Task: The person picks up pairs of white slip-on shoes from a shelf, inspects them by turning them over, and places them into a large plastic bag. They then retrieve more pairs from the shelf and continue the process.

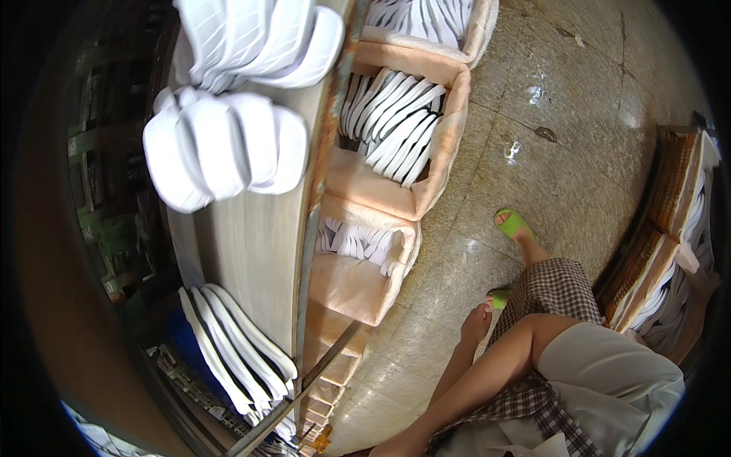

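Observation:
My right arm (pixel 499 365), in a pale short sleeve, slants down to the lower edge, where its hand is out of the picture. Beyond that arm, a small, partly seen hand (pixel 475 326), apparently my left, hangs low near a green slipper (pixel 499 297); its finger pose is unclear. No held thing shows. Left of my arms, several white shoe-sole-like pieces (pixel 213 152) overlap on a long grey bench (pixel 251 228). A further fanned row of white pieces with dark edges (pixel 236 350) lies at the bench's lower end.
Cloth-lined bins (pixel 442 152) of similar white pieces line the bench's right side. A metal bar (pixel 327 358) crosses low. Wet-looking tiled floor (pixel 563 114) stretches right, with more filled crates (pixel 647 282) at the far right. Dark machinery (pixel 99 198) stands left.

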The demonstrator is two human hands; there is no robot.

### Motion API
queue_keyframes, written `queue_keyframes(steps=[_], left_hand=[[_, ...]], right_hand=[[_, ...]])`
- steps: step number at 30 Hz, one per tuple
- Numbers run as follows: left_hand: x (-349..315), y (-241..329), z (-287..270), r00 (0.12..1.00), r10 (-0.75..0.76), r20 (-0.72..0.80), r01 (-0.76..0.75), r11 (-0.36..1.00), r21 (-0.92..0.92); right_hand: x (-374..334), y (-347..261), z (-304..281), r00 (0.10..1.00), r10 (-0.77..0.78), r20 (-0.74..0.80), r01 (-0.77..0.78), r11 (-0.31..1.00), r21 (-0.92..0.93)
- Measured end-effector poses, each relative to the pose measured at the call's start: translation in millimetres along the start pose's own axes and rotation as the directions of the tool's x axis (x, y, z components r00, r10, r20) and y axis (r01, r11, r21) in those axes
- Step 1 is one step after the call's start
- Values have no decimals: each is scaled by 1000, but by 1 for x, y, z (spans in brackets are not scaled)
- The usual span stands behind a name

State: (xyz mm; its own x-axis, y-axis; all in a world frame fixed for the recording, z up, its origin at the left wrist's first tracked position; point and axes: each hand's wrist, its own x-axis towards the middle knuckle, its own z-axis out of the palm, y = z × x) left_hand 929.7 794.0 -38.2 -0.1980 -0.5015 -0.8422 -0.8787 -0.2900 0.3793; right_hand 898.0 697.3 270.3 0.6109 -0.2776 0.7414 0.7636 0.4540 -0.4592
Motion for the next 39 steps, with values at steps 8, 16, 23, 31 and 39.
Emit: queue_keyframes(steps=[8, 16, 23, 31, 39], left_hand=[[-33, -47, 13, 997, 61, -50, -62, 998, -5], [-114, -138, 51, 967, 45, -252, -86, 984, -153], [-221, -260, 113, 985, -113, -133, 92, 984, -150], [-315, -378, 230, 882, -319, -348, 105, 851, -514], [-339, -467, 318, 721, -643, -258, -31, 341, -939]], right_hand=[[26, 64, 63, 975, 205, 82, -221, 907, 358], [51, 213, 191, 918, 257, 303, -244, 966, -80], [74, 316, 333, 765, 393, 511, -505, 858, 96], [97, 408, 374, 710, 563, 423, -666, 731, 146], [134, 498, 262, 183, 964, 193, -962, 217, -168]])
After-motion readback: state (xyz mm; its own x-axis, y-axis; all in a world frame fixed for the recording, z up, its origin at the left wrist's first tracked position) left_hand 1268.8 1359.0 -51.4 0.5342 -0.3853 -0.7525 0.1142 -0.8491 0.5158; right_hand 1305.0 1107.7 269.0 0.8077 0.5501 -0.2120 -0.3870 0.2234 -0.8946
